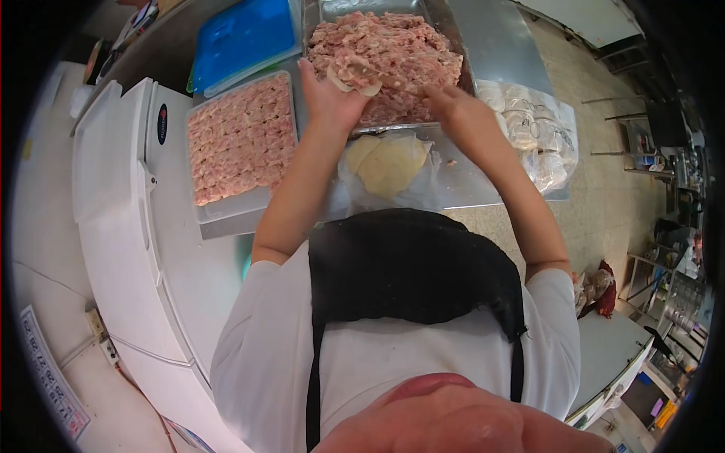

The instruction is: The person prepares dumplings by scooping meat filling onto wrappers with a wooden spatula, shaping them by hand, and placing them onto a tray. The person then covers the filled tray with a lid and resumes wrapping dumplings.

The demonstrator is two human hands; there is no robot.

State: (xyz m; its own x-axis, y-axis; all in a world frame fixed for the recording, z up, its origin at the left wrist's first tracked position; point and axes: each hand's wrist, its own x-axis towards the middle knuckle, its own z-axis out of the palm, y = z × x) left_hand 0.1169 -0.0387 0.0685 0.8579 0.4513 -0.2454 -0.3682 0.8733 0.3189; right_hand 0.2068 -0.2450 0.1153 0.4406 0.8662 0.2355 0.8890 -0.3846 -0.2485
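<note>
My left hand cups a thin round dough wrapper with a lump of raw minced meat on it. In my right hand is a narrow flat spatula, its blade reaching left to the meat on the wrapper. Both hands are over the near part of a deep metal tray heaped with pink minced meat filling. Below the tray, a stack of pale wrappers lies on clear plastic. Left of my left forearm sits a tray of filled dumplings in tight rows.
A blue lid lies at the back left. Plastic-wrapped packs of wrappers stand at the table's right end. A white fridge is close on the left; shelving stands beyond the tiled floor on the right.
</note>
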